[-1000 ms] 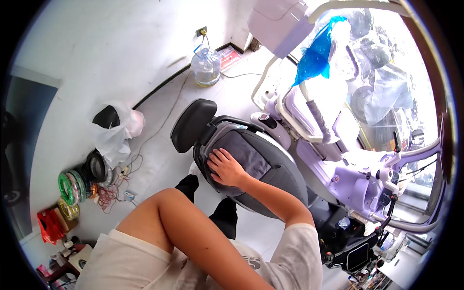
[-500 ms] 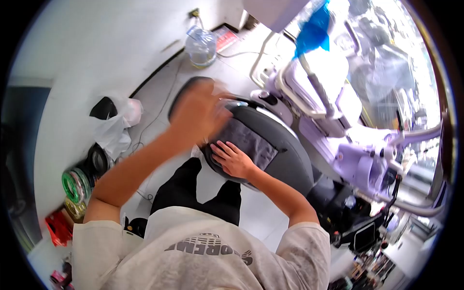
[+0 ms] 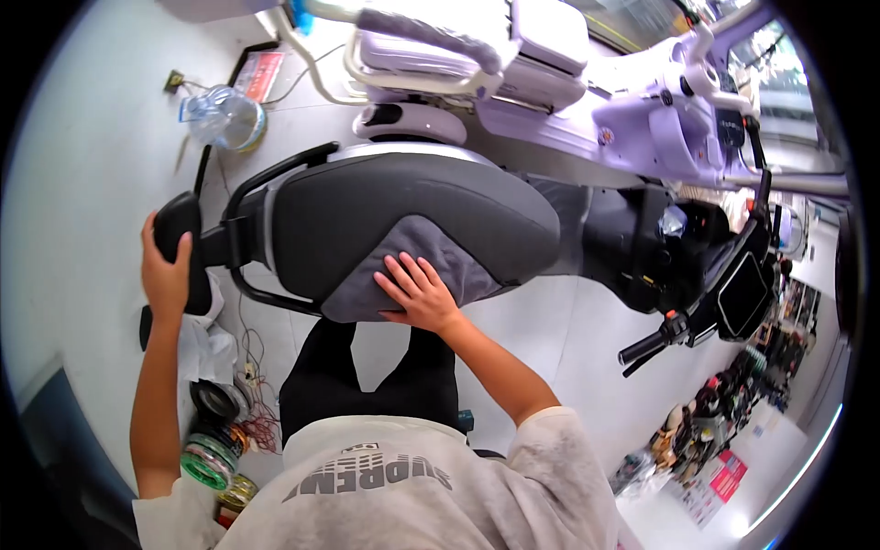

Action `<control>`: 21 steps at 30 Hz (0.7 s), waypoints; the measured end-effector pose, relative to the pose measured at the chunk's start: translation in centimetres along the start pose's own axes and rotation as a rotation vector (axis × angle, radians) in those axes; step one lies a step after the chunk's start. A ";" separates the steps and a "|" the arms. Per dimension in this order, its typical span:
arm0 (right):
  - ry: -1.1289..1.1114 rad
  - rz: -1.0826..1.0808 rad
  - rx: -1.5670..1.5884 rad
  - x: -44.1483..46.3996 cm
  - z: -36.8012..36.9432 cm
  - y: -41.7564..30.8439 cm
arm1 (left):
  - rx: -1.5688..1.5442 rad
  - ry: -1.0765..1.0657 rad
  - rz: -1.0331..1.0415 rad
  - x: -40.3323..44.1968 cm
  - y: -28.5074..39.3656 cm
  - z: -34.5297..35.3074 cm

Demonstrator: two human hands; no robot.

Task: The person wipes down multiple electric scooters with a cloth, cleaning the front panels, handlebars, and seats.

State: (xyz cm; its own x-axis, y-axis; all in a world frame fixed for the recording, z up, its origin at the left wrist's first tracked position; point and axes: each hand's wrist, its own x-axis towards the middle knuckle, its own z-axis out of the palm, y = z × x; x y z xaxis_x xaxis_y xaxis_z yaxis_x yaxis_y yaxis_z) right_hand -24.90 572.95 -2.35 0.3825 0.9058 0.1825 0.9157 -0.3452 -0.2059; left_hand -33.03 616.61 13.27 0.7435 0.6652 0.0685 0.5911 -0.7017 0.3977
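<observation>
A black electric scooter stands crosswise in front of me, its padded seat [image 3: 412,183] at the middle of the view. My right hand [image 3: 422,293] lies flat with fingers slightly spread on a dark grey cloth [image 3: 357,289], which is draped over the near side of the seat. At the scooter's rear, my left hand [image 3: 167,280] is wrapped around the black backrest [image 3: 183,225], thumb on one side and fingers on the other. Between backrest and seat runs a black grab rail [image 3: 240,206]. The handlebar grip [image 3: 642,349] sits far to the right.
A lilac scooter [image 3: 550,87] is parked close alongside the black one. Near the wall at left stand a clear water jug [image 3: 229,119] and a red-and-white sheet [image 3: 260,75]. Wire coils [image 3: 211,458], loose cables and a white plastic bag [image 3: 206,353] lie on the left floor.
My left hand, blurred in the air over the seat's rear before, now holds the backrest. The view has turned and shifted toward the scooter's front. My right hand stays on the cloth.
</observation>
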 end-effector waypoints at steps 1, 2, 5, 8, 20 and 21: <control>0.022 0.097 0.061 -0.3 -0.6 0.3 | 0.014 -0.006 -0.008 0.0 -0.4 0.1; 0.046 0.189 0.121 -0.7 -0.9 0.8 | 0.028 -0.006 -0.019 0.1 -0.7 0.1; 0.100 0.331 0.084 -3.1 -1.3 3.7 | 0.070 0.016 0.003 0.0 -1.2 0.4; 0.204 0.549 0.042 -6.1 -2.2 7.6 | 0.144 0.032 0.033 0.1 -2.4 0.7; 0.397 1.124 -0.009 -8.3 -2.7 12.3 | 0.206 -0.025 -0.026 1.3 -7.3 0.6; 0.455 1.182 0.054 -8.2 -2.7 12.7 | 0.211 -0.017 -0.005 1.4 -7.7 0.7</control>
State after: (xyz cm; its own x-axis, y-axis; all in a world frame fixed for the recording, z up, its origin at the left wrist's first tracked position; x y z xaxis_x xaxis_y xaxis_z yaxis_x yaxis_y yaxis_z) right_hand -16.13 560.44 -3.83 0.9782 -0.1166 0.1720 -0.0141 -0.8631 -0.5049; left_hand -36.28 622.78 9.72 0.7447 0.6654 0.0505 0.6457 -0.7377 0.1973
